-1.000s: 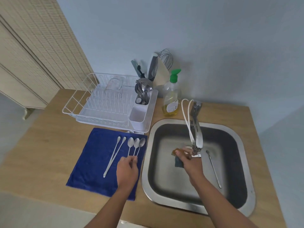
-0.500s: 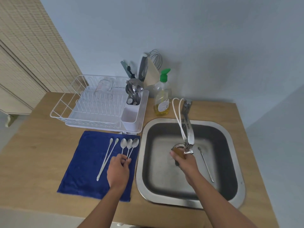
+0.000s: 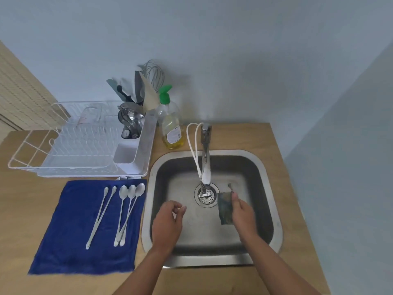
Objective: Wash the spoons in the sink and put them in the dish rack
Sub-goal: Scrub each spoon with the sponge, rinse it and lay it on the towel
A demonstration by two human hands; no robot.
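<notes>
One head-worn camera — looking steeply down, close over the sink [image 3: 274,184].

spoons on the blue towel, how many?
5, side by side on the blue towel: two thin ones at left, three round-bowled ones at right. One more lies in the sink, mostly hidden by the right hand.

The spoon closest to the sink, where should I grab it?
Pinch the rightmost spoon near its handle's lower end, coming from above. It lies flat on the blue towel, bowl pointing away, and its handle touches the next spoon's, so lift it gently.
</notes>
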